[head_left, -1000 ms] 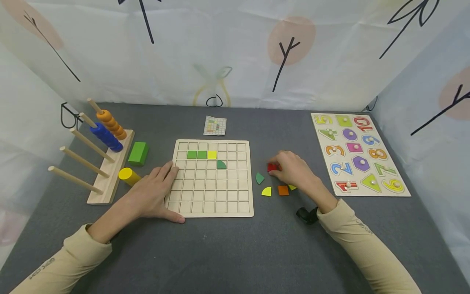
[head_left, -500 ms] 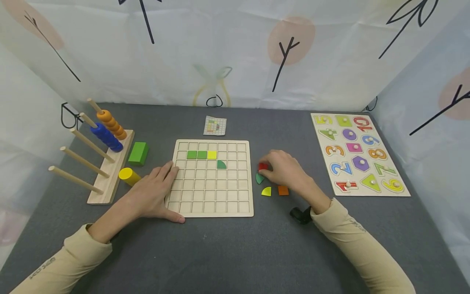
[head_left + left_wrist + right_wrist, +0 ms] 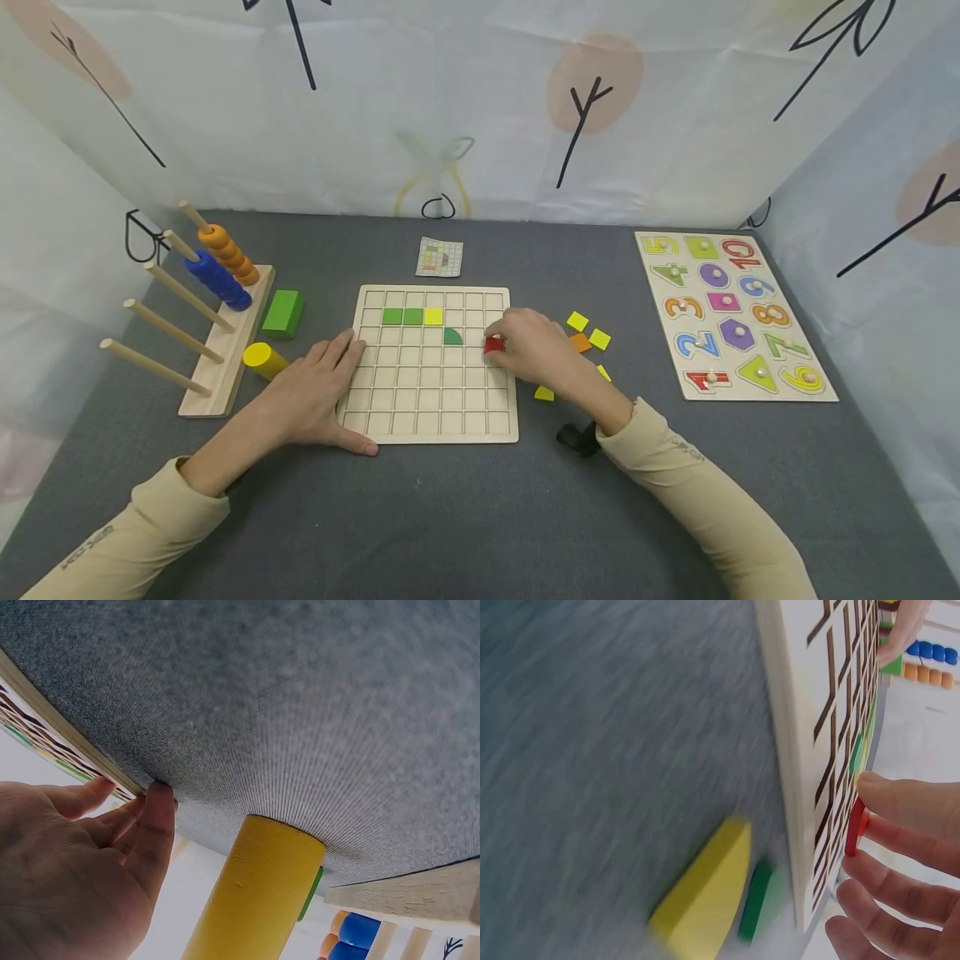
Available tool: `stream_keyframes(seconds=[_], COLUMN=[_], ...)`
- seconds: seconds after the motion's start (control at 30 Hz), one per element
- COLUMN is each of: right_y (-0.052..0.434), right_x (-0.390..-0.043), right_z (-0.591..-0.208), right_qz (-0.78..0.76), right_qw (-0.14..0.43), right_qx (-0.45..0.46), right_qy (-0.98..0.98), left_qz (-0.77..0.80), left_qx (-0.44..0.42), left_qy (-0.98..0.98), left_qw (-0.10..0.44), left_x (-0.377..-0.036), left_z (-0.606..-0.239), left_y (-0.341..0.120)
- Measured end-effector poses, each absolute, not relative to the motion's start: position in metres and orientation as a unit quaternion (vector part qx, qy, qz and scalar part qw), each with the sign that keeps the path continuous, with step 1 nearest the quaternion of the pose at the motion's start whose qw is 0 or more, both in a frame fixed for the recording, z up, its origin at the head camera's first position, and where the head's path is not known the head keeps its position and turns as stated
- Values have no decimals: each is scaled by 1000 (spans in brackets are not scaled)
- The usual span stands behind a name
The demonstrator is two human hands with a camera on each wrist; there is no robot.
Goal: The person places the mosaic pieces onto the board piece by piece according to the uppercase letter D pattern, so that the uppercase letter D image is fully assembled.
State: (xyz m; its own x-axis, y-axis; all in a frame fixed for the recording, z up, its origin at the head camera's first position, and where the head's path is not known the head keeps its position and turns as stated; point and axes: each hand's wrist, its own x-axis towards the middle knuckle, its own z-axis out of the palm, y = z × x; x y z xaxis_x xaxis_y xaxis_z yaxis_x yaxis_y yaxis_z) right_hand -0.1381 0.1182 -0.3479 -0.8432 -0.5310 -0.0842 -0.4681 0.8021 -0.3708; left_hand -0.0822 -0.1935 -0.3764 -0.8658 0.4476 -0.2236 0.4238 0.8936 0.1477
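My right hand [image 3: 536, 348] is over the right edge of a wooden grid board [image 3: 435, 400]. It pinches a red square tile [image 3: 493, 344] between thumb and fingers; the right wrist view shows the red tile [image 3: 856, 826] held on edge above the grid. My left hand [image 3: 318, 396] rests at the board's left side, fingers on the edge and thumb at the lower corner. In the grid lie two green square tiles [image 3: 402, 316], a yellow square tile [image 3: 432, 317] and a green quarter-circle tile [image 3: 452, 336].
Right of the board lie yellow square tiles [image 3: 577, 321], an orange tile [image 3: 581, 342] and a yellow quarter-circle tile [image 3: 544, 392]. A number puzzle [image 3: 708, 317] is further right. A pegged bead stand [image 3: 217, 358], green block [image 3: 282, 313] and yellow cylinder [image 3: 264, 360] stand left. A pattern card [image 3: 438, 257] lies behind.
My right hand has carried the red tile leftward from the loose tiles to over the board's right edge, uncovering yellow and orange tiles. My left hand has stayed in place.
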Motion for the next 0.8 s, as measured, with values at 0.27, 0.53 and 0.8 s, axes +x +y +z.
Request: stream_keyframes(seconds=[0.27,0.53,0.8], right_y=[92,75,69], right_x=[-137,-137,-138], right_z=[-350,-353,-357], right_qz=[-167,-167,-170], right_qw=[97,88,96], right_qx=[-279,-307,-309], right_qy=[941,933,931], left_qz=[51,49,49], left_qx=[228,227,228], left_qy=[965,964,964], left_qw=[123,127,128], left_x=[-82,-82,-82], left_z=[-375,-377,-377], left_y=[-193,-194,-195])
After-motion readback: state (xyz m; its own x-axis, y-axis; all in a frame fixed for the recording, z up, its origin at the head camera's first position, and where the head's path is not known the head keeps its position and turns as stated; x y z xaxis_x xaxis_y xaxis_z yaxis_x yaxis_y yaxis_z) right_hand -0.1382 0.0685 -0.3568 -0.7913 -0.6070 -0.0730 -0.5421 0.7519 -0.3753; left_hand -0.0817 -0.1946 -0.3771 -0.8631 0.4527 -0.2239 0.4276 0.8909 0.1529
